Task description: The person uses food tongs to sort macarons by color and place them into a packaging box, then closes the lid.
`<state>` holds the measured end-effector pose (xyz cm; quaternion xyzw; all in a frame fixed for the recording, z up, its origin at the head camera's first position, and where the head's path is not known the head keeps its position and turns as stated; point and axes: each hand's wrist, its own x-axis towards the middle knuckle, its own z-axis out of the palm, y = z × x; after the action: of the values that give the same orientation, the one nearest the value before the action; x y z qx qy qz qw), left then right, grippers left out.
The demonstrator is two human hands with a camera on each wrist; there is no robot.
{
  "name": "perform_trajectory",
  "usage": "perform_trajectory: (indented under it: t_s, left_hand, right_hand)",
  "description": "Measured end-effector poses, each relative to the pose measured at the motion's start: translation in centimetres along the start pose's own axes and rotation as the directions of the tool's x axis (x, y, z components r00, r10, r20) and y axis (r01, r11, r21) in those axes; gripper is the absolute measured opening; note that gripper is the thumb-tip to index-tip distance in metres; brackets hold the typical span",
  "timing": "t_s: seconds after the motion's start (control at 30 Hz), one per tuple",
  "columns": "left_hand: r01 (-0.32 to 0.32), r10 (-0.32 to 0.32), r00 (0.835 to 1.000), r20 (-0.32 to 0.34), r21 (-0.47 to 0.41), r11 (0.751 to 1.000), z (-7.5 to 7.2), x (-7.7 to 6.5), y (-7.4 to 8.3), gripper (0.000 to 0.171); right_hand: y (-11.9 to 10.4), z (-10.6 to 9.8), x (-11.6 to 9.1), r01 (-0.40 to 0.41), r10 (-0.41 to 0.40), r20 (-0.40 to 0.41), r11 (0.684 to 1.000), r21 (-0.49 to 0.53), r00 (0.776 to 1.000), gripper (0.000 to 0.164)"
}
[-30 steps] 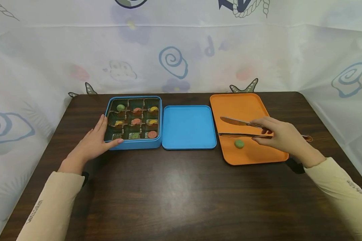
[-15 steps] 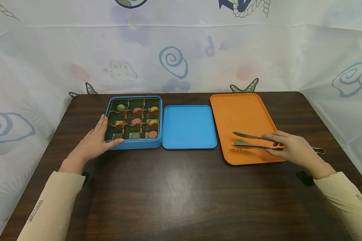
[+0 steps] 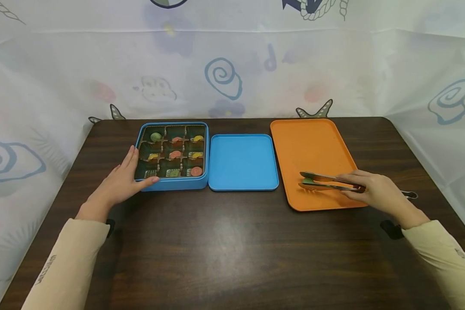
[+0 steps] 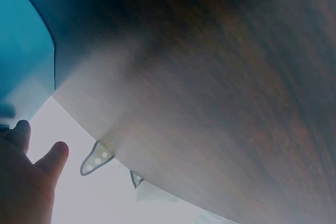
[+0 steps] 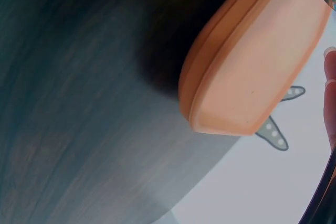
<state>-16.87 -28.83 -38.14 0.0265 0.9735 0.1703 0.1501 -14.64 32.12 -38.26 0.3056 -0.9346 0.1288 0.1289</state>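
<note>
My right hand (image 3: 380, 192) holds metal tongs (image 3: 322, 177) over the near part of the orange tray (image 3: 310, 133). Between the tong tips is a small green round piece (image 3: 307, 181), partly covered by them. With its fingers straight, my left hand (image 3: 118, 185) rests against the left side and near corner of a blue box (image 3: 182, 184). Divided compartments inside the box contain several small pieces: a green ball (image 3: 156, 137), a pink round piece (image 3: 196, 171), and other pink, yellow and green ones. The right wrist view catches only a bit of the fingers and tong tips.
A flat blue lid-like tray (image 3: 244, 161) lies between the box and the orange tray. All stand along the back of a dark wooden table (image 3: 224, 249). Behind the table hangs a white patterned cloth (image 3: 255, 77).
My right hand first moved right and nearer with the tongs spread, bringing their tips beside the green piece. The tongs have since narrowed around it. My left hand stays in place.
</note>
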Motion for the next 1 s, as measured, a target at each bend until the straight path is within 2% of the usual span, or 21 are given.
perform_trajectory:
  t_s: [0.23,0.57,0.8,1.0]
  left_hand:
    - [-0.004,0.004,1.000,-0.001,0.004,1.000,-0.1,-0.1,0.1,0.112]
    - [-0.006,0.006,1.000,-0.009,0.006,1.000,0.1,0.1,-0.2,0.112]
    - [-0.004,0.004,1.000,-0.009,0.002,1.000,0.0,0.1,-0.2,0.112]
    - [-0.002,0.002,1.000,-0.007,0.001,1.000,0.1,0.1,-0.2,0.113]
  right_hand:
    - [-0.2,-0.1,0.2,0.018,-0.018,0.005,1.000,-0.003,1.000,0.040]
    - [0.0,-0.2,0.6,0.072,-0.073,-0.040,0.997,-0.020,0.997,0.042]
    - [-0.3,-1.0,2.2,0.128,-0.132,-0.111,0.991,-0.039,0.985,0.043]
    - [-1.3,-1.8,4.0,0.104,-0.112,-0.139,0.992,-0.067,0.984,0.043]
